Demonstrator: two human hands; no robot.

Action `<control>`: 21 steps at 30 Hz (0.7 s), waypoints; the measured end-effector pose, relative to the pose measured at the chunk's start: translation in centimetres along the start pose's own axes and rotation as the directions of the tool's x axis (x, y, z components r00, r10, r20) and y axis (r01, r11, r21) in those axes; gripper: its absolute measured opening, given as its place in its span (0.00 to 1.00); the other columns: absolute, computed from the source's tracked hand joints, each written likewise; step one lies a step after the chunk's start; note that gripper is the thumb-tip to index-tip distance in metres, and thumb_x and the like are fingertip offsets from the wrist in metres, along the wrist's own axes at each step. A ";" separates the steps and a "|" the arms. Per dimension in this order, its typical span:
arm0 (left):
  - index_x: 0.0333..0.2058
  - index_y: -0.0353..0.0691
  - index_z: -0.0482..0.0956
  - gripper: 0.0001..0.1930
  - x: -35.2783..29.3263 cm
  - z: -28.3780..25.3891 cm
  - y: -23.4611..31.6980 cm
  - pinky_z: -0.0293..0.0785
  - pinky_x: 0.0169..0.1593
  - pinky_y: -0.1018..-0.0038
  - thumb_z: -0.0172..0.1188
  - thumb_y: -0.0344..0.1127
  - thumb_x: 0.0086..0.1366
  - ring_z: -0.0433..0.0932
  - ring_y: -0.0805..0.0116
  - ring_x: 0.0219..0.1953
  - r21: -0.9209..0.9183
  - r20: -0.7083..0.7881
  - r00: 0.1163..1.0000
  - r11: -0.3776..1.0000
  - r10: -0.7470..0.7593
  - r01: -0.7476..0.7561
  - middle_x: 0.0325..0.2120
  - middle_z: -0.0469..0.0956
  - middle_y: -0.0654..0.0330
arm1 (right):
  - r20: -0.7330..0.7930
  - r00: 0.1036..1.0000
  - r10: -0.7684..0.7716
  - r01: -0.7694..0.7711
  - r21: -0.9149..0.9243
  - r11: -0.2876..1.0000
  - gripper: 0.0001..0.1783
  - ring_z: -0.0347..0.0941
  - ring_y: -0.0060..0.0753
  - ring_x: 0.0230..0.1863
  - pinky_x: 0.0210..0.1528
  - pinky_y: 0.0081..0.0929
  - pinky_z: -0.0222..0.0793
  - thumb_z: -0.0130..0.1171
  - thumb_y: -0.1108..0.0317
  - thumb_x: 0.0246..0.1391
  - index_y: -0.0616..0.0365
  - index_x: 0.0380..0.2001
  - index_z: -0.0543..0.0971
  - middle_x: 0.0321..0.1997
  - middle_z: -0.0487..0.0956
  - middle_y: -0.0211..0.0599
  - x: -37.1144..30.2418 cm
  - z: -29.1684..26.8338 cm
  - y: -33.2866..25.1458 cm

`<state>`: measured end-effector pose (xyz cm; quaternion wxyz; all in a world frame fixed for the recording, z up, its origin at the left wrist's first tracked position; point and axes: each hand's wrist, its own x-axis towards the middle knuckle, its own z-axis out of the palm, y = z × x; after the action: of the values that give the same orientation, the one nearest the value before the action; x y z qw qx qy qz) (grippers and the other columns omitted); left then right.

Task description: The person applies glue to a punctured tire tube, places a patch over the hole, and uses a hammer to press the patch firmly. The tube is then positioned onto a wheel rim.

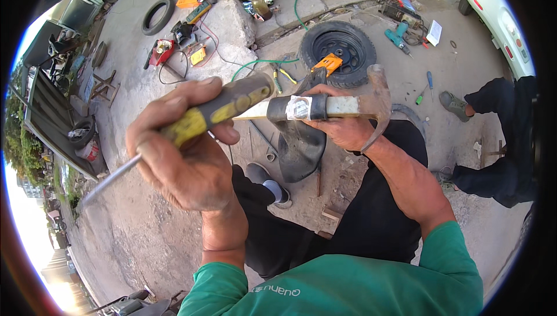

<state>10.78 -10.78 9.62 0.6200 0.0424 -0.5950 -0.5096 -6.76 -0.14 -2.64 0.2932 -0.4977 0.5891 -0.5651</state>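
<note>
My left hand (185,153) is closed round a screwdriver with a worn yellow-and-grey handle (232,104). Its metal shaft (113,180) slants down to the left, clear of other things. Close beside it on the right, my right hand (345,133) grips a hammer with a pale handle (342,106) and a rusty, curved head (380,101). A black rubber-like piece (301,148) with a whitish label (299,108) wraps over the hammer handle and hangs below it. The screwdriver handle passes in front of the hammer handle's left part; whether they touch, I cannot tell.
A black wheel with its tyre (316,35) lies ahead, an orange tool (328,64) on it. A teal power drill (398,37) and two screwdrivers (430,84) lie to the right. Another person's legs (493,142) stand at the right, near a white vehicle (499,17).
</note>
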 end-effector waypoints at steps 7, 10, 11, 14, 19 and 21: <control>0.46 0.34 0.73 0.18 -0.8 0.0 -0.8 0.75 0.24 0.76 0.41 0.43 0.80 0.76 0.69 0.20 0.140 0.152 0.965 0.971 -0.213 0.192 0.37 0.83 0.42 | 0.009 0.999 -0.031 0.032 -0.112 0.993 0.18 0.80 0.25 0.46 0.51 0.28 0.75 0.71 0.68 0.56 0.59 0.48 0.80 0.43 0.84 0.35 -0.3 -0.1 1.2; 0.45 0.37 0.73 0.15 -1.4 -0.4 0.0 0.77 0.25 0.77 0.40 0.41 0.80 0.78 0.68 0.23 -0.037 0.097 0.991 0.995 0.095 -0.092 0.38 0.82 0.43 | 0.001 1.000 0.003 -0.003 -0.012 1.000 0.19 0.79 0.24 0.42 0.47 0.29 0.74 0.73 0.66 0.54 0.59 0.46 0.80 0.40 0.84 0.33 0.0 0.3 0.7; 0.43 0.37 0.73 0.15 -2.1 -0.4 -0.9 0.75 0.25 0.78 0.41 0.40 0.80 0.78 0.69 0.24 0.143 0.106 0.991 0.985 0.080 -0.095 0.36 0.83 0.45 | 0.009 1.000 -0.005 0.005 -0.011 1.000 0.19 0.79 0.24 0.41 0.47 0.29 0.74 0.73 0.66 0.54 0.60 0.46 0.79 0.39 0.84 0.33 0.2 0.5 0.4; 0.38 0.39 0.74 0.15 -1.9 0.0 -3.9 0.66 0.23 0.81 0.40 0.39 0.79 0.79 0.72 0.26 0.415 0.135 0.836 0.797 -0.531 0.439 0.29 0.84 0.53 | -0.024 0.999 -0.048 0.047 -0.035 0.998 0.14 0.77 0.21 0.36 0.42 0.27 0.74 0.70 0.68 0.56 0.57 0.43 0.79 0.35 0.82 0.30 0.1 0.1 0.4; 0.36 0.37 0.75 0.19 -0.4 -0.9 -1.0 0.68 0.26 0.79 0.44 0.46 0.78 0.77 0.74 0.23 0.300 0.023 0.919 0.879 -0.394 0.370 0.25 0.83 0.52 | -0.008 0.993 0.118 -0.117 0.048 0.992 0.18 0.77 0.21 0.37 0.43 0.26 0.74 0.72 0.66 0.54 0.58 0.45 0.78 0.36 0.82 0.31 -0.7 0.0 0.7; 0.32 0.36 0.77 0.22 -0.1 -1.5 -2.5 0.70 0.30 0.76 0.47 0.49 0.77 0.76 0.75 0.24 0.504 0.026 0.871 0.759 -0.491 0.413 0.24 0.83 0.57 | -0.038 0.986 0.160 -0.157 0.077 0.985 0.20 0.76 0.21 0.37 0.43 0.26 0.74 0.72 0.65 0.54 0.59 0.47 0.78 0.38 0.82 0.31 -0.5 0.3 0.9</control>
<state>10.51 -12.71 7.53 0.3990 0.2980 -0.7214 -0.4812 -6.52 0.05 -3.72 0.3426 -0.4254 0.6118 -0.5722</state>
